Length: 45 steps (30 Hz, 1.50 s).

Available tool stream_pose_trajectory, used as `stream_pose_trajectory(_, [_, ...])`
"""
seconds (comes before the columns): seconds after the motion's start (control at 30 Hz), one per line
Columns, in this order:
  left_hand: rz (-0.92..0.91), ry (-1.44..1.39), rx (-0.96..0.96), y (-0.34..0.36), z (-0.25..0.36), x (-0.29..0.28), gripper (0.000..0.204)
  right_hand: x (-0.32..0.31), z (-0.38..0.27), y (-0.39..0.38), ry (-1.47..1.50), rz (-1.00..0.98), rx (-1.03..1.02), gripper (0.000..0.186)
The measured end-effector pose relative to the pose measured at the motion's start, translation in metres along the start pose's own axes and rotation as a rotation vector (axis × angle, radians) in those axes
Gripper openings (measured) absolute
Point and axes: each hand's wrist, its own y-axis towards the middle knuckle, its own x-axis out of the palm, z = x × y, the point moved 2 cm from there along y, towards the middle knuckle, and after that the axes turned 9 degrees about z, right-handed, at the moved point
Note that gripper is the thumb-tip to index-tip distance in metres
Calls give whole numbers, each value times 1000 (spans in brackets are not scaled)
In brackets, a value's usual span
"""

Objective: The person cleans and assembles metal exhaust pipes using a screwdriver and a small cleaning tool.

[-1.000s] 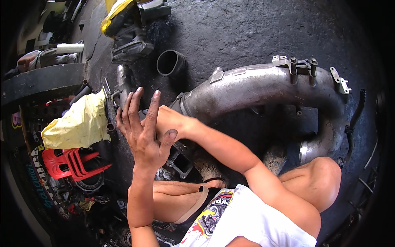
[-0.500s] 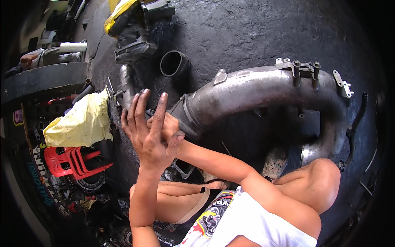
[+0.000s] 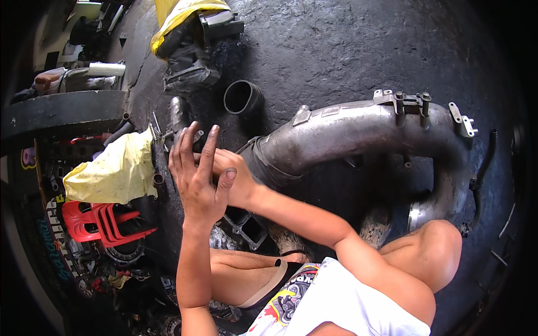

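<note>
My left hand is raised with its fingers stretched upward and the thumb apart; the fingertips are dark with grime. Behind it and partly covered is my right hand, whose fingers are mostly hidden, so I cannot tell whether they hold anything. The two hands overlap in this view. Just beyond them lies a large curved metal pipe with a dark rubber sleeve on its near-left end. A smaller metal pipe piece is above my left fingertips. Below my right wrist shows a metal part with a square opening.
A dark rubber ring-like sleeve stands on the floor. Black parts under yellow plastic lie farther off. At left are a pale yellow cloth or bag, a red plastic stool and scattered parts. A black hose lies far right.
The right hand has shifted slightly right and down from behind the left hand. My left hand stays spread, its thumb higher. The whole view has shifted a little.
</note>
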Motion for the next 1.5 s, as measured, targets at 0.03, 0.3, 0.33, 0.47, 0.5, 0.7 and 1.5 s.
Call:
stream_pose_trajectory(0.03, [-10, -49, -39, -2, 0, 0, 71, 2, -4, -10, -100, 243, 5, 22])
stream_pose_trajectory(0.3, [-25, -69, -45, -11, -10, 5, 76, -10, 7, 12, 55, 17, -8, 18])
stream_pose_trajectory(0.33, [-20, -38, -30, -11, -13, 2, 79, -17, 2, 26, 41, -69, 102, 16])
stream_pose_trajectory(0.47, [89, -70, -31, -11, -15, -4, 82, -82, 28, 90, -39, 60, 35, 21])
stream_pose_trajectory(0.5, [100, -71, -39, -12, -16, -8, 82, -106, 37, 100, -21, 182, 243, 15])
stream_pose_trajectory(0.7, [-14, 14, -80, -32, -23, -22, 73, -109, 11, 85, -156, 325, 210, 10])
stream_pose_trajectory(1.5, [-391, -539, -345, -141, -151, 140, 62, -226, -47, 79, 568, 643, 126, 32])
